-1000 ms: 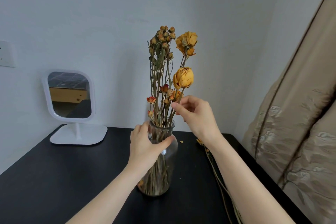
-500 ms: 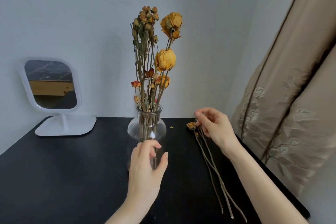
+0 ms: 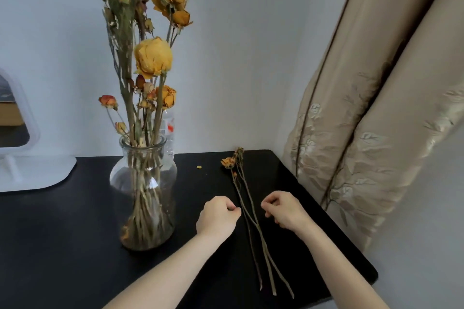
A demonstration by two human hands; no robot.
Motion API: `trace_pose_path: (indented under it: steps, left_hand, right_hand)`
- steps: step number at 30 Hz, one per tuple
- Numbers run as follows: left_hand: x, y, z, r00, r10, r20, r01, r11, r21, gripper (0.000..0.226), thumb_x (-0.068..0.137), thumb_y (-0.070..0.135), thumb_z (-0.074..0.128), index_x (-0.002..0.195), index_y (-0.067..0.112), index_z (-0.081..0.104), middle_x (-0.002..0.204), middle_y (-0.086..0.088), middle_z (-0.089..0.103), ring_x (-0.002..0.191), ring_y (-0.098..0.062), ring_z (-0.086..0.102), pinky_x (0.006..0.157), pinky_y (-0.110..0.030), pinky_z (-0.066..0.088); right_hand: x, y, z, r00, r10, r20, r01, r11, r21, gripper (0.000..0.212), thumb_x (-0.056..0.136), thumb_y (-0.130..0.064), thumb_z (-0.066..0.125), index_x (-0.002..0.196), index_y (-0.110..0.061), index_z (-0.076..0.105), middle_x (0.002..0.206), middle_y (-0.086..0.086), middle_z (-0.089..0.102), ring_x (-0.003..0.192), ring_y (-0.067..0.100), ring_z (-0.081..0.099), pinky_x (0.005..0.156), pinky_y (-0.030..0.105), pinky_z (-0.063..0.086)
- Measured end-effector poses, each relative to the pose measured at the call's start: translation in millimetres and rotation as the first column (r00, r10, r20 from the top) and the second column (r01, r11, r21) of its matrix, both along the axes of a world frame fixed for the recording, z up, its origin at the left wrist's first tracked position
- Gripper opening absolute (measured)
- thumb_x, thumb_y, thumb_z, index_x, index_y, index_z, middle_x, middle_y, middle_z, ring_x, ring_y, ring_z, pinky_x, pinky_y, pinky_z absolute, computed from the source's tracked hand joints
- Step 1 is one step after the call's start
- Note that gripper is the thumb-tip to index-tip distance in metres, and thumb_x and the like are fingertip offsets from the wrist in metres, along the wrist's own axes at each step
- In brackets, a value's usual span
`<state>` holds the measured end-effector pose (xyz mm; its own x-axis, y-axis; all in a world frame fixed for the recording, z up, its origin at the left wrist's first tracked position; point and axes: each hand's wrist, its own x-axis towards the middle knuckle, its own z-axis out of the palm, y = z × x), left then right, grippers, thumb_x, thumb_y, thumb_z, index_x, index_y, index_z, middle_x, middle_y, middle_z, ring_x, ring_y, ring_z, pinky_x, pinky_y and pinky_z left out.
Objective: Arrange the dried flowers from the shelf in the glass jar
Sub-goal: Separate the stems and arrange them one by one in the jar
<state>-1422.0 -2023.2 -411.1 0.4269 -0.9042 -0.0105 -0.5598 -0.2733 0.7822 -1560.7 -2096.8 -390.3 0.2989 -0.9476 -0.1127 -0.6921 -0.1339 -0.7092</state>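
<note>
Scene: we look down on a black table [image 3: 62, 233] set into a corner of pale wall [image 3: 238, 57]; two bare hands work near its right side.
Glass jar: the glass jar [image 3: 143, 190] stands upright on the table, left of both hands and apart from them; its neck is packed with stalks.
Flowers in the jar: the dried flowers [image 3: 153, 57] rise tall above the rim; large yellow blooms sit high, small orange buds lower down.
Loose stems: the loose stems [image 3: 251, 218] lie flat on the table right of the jar, heads toward the wall, cut ends toward us; they cross one another between the hands.
Left hand: the left hand [image 3: 217, 216] sits at the stems' left side, fingers curled; its thumb tip meets the nearest stalk, yet we cannot tell whether it pinches it.
Right hand: the right hand [image 3: 283, 209] sits on the opposite side, fingers curled inward; a sliver of table shows between fingertips and stalk, and we see nothing held.
In the way: the stems overlap where the hands meet them; the jar stands near the left hand's outer side; a beige patterned curtain [image 3: 364, 133] hangs just beside the table's right edge.
Around: a white-framed mirror [image 3: 15, 133] stands at far left, cut by the frame; a yellow petal crumb [image 3: 198, 166] lies between jar and stem heads; a translucent object [image 3: 170, 130] with a red mark shows behind the jar, too hidden to name.
</note>
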Motion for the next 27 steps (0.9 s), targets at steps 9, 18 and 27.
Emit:
trace_pose_path:
  steps: [9, 18, 27]
  left_hand:
    - [-14.2, -46.9, -1.3, 0.993, 0.099, 0.058, -0.109, 0.975, 0.192, 0.029, 0.084, 0.045, 0.059, 0.088, 0.017, 0.066, 0.081, 0.001, 0.065, 0.075, -0.017, 0.063, 0.062, -0.028, 0.048]
    - [-14.4, -57.9, -2.2, 0.98, 0.165, 0.113, -0.189, 0.952, 0.242, 0.032, 0.08, 0.043, 0.062, 0.066, 0.021, 0.043, 0.069, 0.004, 0.052, 0.06, -0.012, 0.051, 0.052, -0.025, 0.039]
    - [-11.2, -59.1, -1.9, 0.979, 0.181, 0.098, -0.201, 0.946, 0.256, 0.029, 0.078, 0.042, 0.062, 0.066, 0.021, 0.047, 0.069, 0.004, 0.053, 0.059, -0.013, 0.051, 0.051, -0.024, 0.038]
  right_hand:
    - [7.3, -18.8, -9.1, 0.993, 0.015, -0.113, -0.012, 1.0, 0.028, 0.01, 0.09, -0.025, 0.058, 0.093, -0.016, 0.06, 0.082, 0.0, 0.063, 0.07, 0.008, 0.057, 0.06, 0.019, 0.043]
    - [19.7, -27.0, -11.8, 0.98, 0.014, -0.196, -0.013, 1.0, 0.01, 0.022, 0.086, -0.034, 0.061, 0.098, -0.015, 0.062, 0.101, 0.005, 0.066, 0.091, 0.017, 0.063, 0.081, 0.03, 0.052]
    - [33.3, -28.4, -9.5, 0.942, 0.003, -0.337, -0.008, 1.0, -0.014, 0.022, 0.086, -0.029, 0.059, 0.098, -0.011, 0.063, 0.098, 0.005, 0.064, 0.087, 0.02, 0.062, 0.07, 0.029, 0.049]
